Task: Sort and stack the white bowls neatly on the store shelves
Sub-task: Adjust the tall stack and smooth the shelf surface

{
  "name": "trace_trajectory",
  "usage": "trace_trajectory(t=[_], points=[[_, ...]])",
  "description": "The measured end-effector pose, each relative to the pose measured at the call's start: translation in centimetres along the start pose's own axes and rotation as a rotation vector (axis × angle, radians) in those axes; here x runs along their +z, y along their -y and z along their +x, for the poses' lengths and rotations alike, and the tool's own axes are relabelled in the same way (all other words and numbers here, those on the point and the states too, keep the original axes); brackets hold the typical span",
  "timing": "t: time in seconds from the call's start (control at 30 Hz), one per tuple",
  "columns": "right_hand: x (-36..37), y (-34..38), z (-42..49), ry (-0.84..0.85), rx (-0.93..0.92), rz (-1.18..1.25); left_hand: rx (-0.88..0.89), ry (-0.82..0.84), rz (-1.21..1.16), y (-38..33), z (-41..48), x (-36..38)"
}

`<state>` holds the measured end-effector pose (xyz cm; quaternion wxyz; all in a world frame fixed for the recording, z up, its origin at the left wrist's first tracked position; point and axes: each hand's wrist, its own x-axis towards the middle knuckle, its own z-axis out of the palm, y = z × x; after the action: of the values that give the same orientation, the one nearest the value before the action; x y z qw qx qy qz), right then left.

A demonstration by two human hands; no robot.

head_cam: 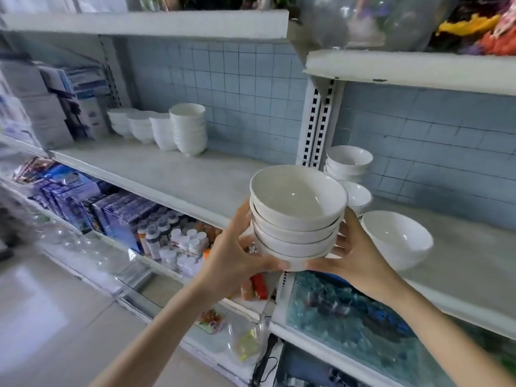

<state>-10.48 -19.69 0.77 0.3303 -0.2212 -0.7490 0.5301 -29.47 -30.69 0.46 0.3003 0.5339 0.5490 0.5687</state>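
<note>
A stack of several shallow white bowls (297, 216) is held in the air in front of the shelf edge. My left hand (237, 252) grips its left side and underside, my right hand (354, 255) grips its right side and base. On the left shelf (178, 174) stand several stacks of white bowls (188, 129) in a row near the back. On the right shelf (472, 252) a single large white bowl (396, 238) sits near the front, with a small stack of bowls (349, 163) and another bowl (358, 196) behind my held stack.
Boxes (55, 99) fill the left shelf's far end. Below are blue boxes (117, 216), white bottles (178, 241) and a bin of blue-green pieces (346, 317). A slotted upright post (315, 121) divides the two shelf bays. Upper shelves (413, 68) overhang.
</note>
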Motion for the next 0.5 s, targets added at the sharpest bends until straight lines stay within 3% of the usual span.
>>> trace_trajectory(t=[0.5], points=[[6.3,-6.5,16.3,0.014,0.092,0.143,-0.088,0.078,0.069,7.0,11.8,-12.0]])
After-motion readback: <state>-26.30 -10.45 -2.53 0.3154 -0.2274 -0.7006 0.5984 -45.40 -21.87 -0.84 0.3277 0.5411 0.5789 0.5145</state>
